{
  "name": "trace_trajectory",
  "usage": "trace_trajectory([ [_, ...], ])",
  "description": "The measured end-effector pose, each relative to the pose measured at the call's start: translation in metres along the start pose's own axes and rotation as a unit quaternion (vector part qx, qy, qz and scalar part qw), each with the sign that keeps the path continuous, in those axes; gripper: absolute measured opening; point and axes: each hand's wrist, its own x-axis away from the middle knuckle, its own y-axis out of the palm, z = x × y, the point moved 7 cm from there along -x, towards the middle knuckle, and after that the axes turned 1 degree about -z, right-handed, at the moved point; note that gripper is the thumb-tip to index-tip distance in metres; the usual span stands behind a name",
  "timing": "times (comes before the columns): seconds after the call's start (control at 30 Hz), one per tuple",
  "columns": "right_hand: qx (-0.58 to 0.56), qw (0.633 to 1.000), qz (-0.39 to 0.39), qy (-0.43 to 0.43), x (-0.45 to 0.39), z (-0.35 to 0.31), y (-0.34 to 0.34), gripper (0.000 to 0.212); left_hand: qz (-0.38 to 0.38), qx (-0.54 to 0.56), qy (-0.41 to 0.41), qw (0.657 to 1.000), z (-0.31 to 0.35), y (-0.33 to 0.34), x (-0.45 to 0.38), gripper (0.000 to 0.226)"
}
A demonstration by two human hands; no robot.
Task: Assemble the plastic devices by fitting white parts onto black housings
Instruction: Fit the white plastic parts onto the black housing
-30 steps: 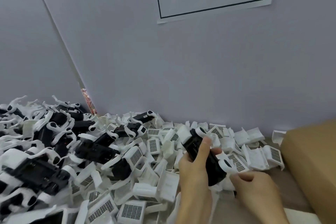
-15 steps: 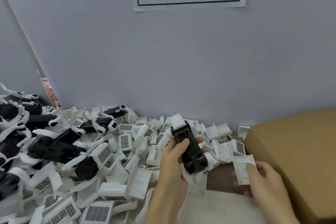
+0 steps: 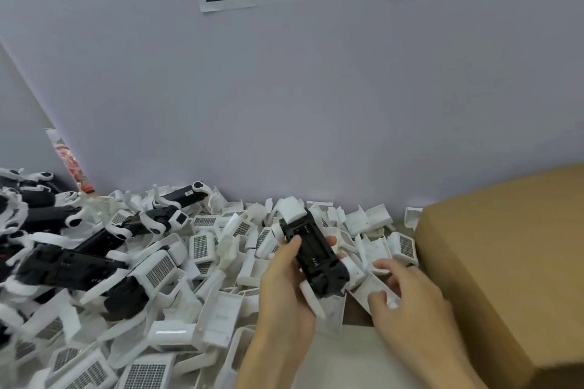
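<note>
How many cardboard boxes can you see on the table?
1. The cardboard box sits at the right edge, beside the right hand and against the wall. Others may lie outside the view.

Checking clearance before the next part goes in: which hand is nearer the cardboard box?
Right. The right hand, pinching a white part, sits just beside the cardboard box. The left hand grips the black housing farther away, on the pile side.
</note>
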Motion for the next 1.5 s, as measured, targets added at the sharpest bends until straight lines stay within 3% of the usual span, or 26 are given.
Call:
trace_trajectory([
  [0.07, 0.024, 0.997, 0.066, -0.022, 0.002, -0.008, -0.014, 0.021, -0.002, 0.009, 0.001, 1.0, 0.0, 0.002, 0.001, 0.05],
  [0.13, -0.055, 0.99, 0.096, -0.087, 0.004, -0.022, -0.019, 0.017, 0.0, 0.006, 0.017, 1.0, 0.002, 0.002, 0.0, 0.053],
  [0.23, -0.242, 0.952, -0.043, -0.182, 0.011, -0.054, -0.002, 0.031, 0.01, -0.002, 0.045, 0.999, 0.003, 0.002, 0.0, 0.055],
  [0.3, -0.284, 0.931, -0.111, -0.199, 0.016, -0.067, 0.011, 0.045, 0.018, -0.005, 0.061, 0.998, 0.006, 0.0, 0.001, 0.054],
  [0.5, -0.252, 0.952, -0.031, -0.173, 0.008, -0.057, 0.016, 0.064, 0.005, -0.024, 0.07, 0.997, 0.003, 0.004, 0.002, 0.045],
  [0.97, -0.274, 0.95, -0.022, -0.15, 0.006, -0.047, 0.025, 0.037, -0.004, -0.076, 0.084, 0.994, -0.003, 0.001, -0.003, 0.044],
  [1.5, -0.245, 0.955, -0.022, -0.168, 0.007, -0.053, 0.022, 0.039, -0.02, -0.078, 0.107, 0.991, -0.002, 0.002, -0.007, 0.023],
])
